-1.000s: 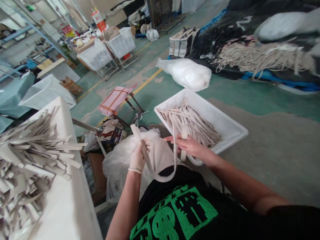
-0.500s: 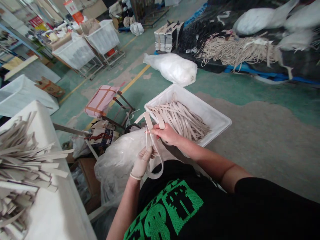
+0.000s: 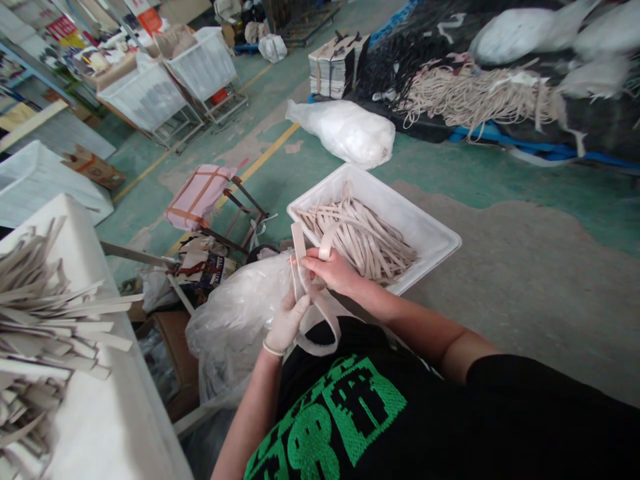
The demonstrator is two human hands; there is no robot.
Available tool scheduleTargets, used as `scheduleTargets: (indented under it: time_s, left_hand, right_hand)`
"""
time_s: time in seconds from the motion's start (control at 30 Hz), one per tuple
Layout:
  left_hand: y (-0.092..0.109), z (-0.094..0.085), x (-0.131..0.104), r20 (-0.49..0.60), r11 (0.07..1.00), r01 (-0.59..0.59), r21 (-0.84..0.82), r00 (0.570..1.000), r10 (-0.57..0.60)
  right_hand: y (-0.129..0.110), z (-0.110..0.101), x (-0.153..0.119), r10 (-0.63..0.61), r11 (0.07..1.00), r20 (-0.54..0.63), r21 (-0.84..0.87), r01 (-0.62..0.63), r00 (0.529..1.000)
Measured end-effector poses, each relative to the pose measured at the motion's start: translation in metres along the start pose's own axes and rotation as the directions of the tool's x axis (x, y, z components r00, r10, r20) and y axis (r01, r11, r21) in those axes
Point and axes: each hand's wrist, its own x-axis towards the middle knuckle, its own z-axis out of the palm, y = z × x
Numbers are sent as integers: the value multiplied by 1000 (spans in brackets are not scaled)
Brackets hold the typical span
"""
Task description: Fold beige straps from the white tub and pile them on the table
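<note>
A pale beige strap [image 3: 327, 313] hangs in a loop in front of my body, its upper end standing up between my hands. My left hand [image 3: 289, 320], in a whitish glove, is closed on the strap from below. My bare right hand [image 3: 330, 268] pinches it a little higher, and another length of strap curves up over the back of this hand. Just beyond lies a white plastic tub [image 3: 425, 250], holding a heap of similar beige straps [image 3: 373, 240]. My fingertips partly hide where the strap is gripped.
At left a white bin [image 3: 100, 400] carries many strap pieces [image 3: 50, 320]. Clear plastic sheeting [image 3: 235, 313] bulges beside my left hand. A pink-covered stool [image 3: 200, 197] stands farther off. Beyond the tub lie a stuffed white bag [image 3: 345, 130] and piled beige cords [image 3: 480, 100].
The strap length that arched over toward the left has swung right, over my right hand toward the tub. The hanging loop has shifted slightly right. Both hands stay closed in nearly the same place.
</note>
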Motion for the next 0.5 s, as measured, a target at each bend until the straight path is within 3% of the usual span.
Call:
scheduleTargets:
  time_s: [0.07,0.2,0.37,0.5]
  left_hand:
    - [4,6,8,-41,999,-34,12,999,35]
    - [9,10,18,-111,990,9,140,994,7]
    - [10,12,17,-26,994,95,52,995,-93]
    - [10,17,19,39,986,123,111,991,-128]
  right_hand:
    - [0,3,-5,-18,999,11,-28,19,1000]
    - [-3,-5,-4,-47,995,170,-77,60,984]
    - [-7,-18,4,-30,997,132,81,19,991]
    - [-7,-18,1,49,999,225,-1,-50,973]
